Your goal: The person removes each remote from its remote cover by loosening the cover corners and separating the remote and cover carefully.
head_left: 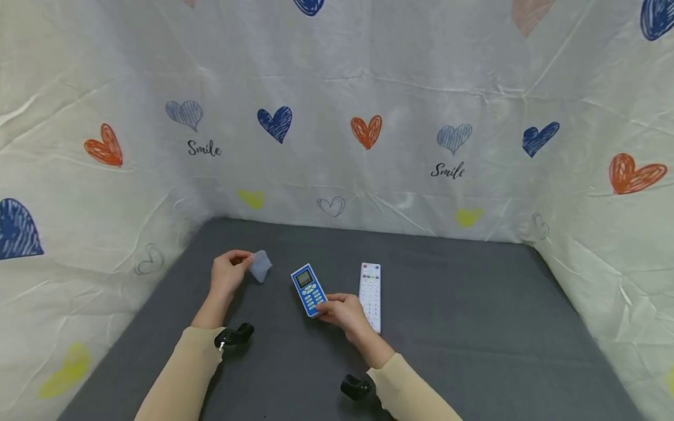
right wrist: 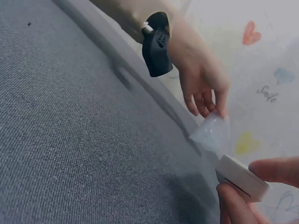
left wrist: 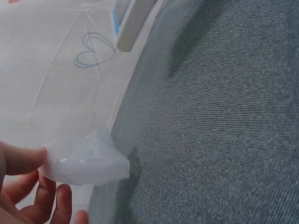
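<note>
Item 1: left hand [head_left: 227,273], fingertips pinching small translucent whitish wipe [head_left: 260,266], held just above grey table [head_left: 474,327], left of the remotes. Item 2: right hand [head_left: 344,311], thumb & fingers curled round lower end of blue remote [head_left: 308,289], its near end raised off the table, screen end pointing away. Item 3: white remote [head_left: 370,295] flat on table, just right of blue one, beside r. hand. Backdrop: white sheet w/ hearts [head_left: 368,131]

Dark grey fabric-covered table [head_left: 447,327]. White remote [head_left: 370,295] lies flat near centre, long axis running 12 to 6. Blue remote [head_left: 308,289] just at its 9 o'clock, top tilted toward 11, near end gripped.
</note>
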Motion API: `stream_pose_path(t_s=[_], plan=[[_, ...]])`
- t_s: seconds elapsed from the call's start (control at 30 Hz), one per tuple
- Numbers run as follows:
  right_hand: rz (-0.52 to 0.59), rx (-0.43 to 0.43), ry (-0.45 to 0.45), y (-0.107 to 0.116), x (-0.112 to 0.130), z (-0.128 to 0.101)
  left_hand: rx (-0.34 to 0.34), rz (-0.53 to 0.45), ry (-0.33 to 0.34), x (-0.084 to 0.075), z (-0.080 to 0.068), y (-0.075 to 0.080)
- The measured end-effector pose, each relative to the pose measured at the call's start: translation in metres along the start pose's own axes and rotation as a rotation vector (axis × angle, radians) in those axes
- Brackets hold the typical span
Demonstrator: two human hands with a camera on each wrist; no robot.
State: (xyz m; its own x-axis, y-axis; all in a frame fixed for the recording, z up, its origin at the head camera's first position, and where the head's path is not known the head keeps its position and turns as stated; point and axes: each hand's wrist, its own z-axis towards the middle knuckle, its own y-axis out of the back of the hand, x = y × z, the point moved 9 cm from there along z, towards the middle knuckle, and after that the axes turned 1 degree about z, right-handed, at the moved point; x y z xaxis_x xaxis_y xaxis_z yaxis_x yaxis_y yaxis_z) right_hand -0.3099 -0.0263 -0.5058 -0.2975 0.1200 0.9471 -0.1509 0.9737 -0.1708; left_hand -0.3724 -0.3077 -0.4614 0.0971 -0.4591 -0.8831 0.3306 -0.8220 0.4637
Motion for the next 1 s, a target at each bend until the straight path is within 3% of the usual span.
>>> stream_pose_path(t_s=[0.2,0.4,0.6,0.8,0.9,1.0], plan=[[0.063,-0.003,-0.016,-0.003,-0.002,0.005,0.118,-0.045,-0.085,-0.005,0.004,-0.005],[0.065,-0.069,0.036,-0.004,0.0,0.009,0.331,-0.088,-0.192,-0.01,0.006,-0.018],[0.084,-0.162,0.05,-0.006,0.0,0.012,0.464,-0.046,-0.212,-0.014,0.006,-0.029],[0.007,-0.233,0.079,-0.008,0.0,0.013,0.499,0.029,-0.226,-0.012,0.01,-0.04],[-0.131,-0.268,0.124,-0.007,0.001,0.013,0.486,0.062,-0.221,-0.007,0.011,-0.044],[-0.347,-0.293,0.184,-0.008,0.006,0.012,0.451,0.073,-0.231,-0.004,0.011,-0.044]])
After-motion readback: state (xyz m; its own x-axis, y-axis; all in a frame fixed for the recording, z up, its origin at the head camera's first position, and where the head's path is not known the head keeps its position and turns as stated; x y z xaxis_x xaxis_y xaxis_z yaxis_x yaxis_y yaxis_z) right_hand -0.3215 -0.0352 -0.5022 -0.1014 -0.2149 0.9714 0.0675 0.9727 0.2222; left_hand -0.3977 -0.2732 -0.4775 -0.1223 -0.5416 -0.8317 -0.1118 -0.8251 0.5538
